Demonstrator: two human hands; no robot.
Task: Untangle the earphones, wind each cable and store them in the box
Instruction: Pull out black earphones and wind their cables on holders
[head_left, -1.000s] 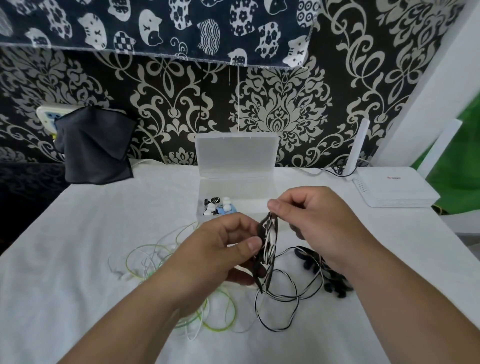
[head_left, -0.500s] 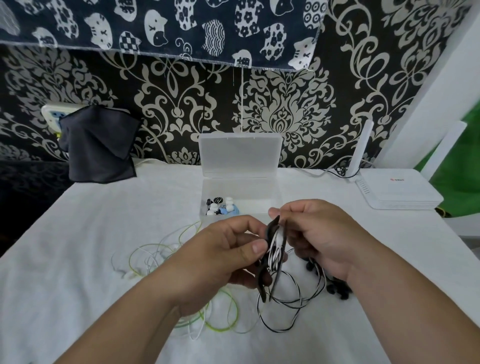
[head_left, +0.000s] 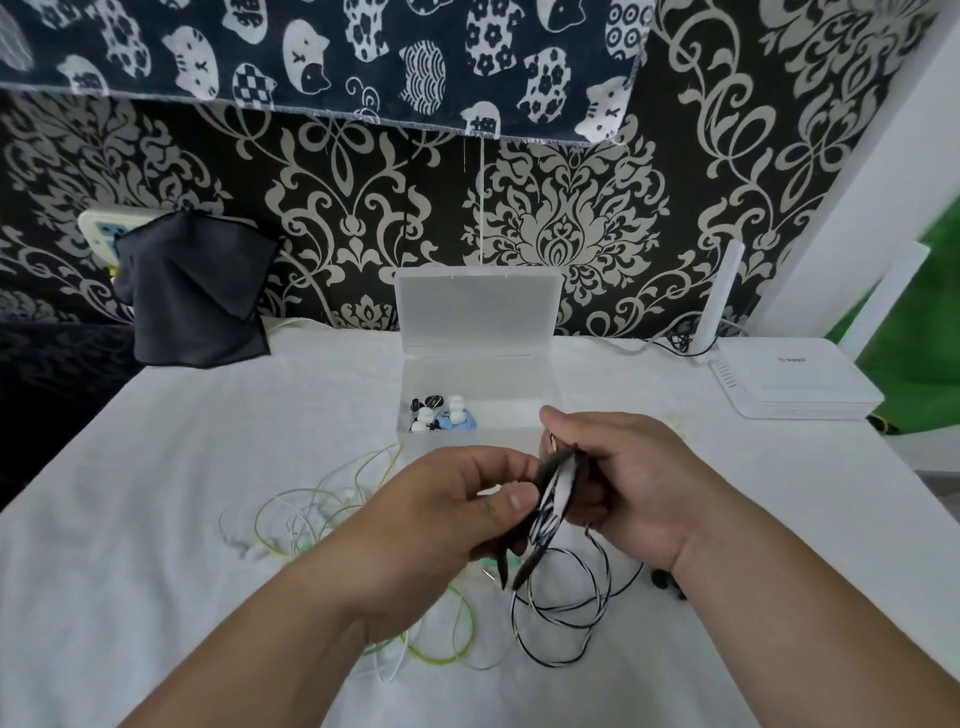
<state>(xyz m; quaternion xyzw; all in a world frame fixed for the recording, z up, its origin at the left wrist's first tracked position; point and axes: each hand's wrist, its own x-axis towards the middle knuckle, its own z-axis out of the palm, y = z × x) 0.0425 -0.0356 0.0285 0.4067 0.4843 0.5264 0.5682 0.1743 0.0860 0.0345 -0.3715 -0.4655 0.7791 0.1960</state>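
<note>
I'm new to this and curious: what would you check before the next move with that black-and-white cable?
1. Grip: left hand and right hand both hold the black-and-white cable. Ok.
2. Winding finished: loose loops lie on the table. Not ok.
3. Box open: lid stands up. Ok.
4. Room in box: only small ear tips at its left. Ok.
5. Green cable clear of the loops: cannot tell.
</note>
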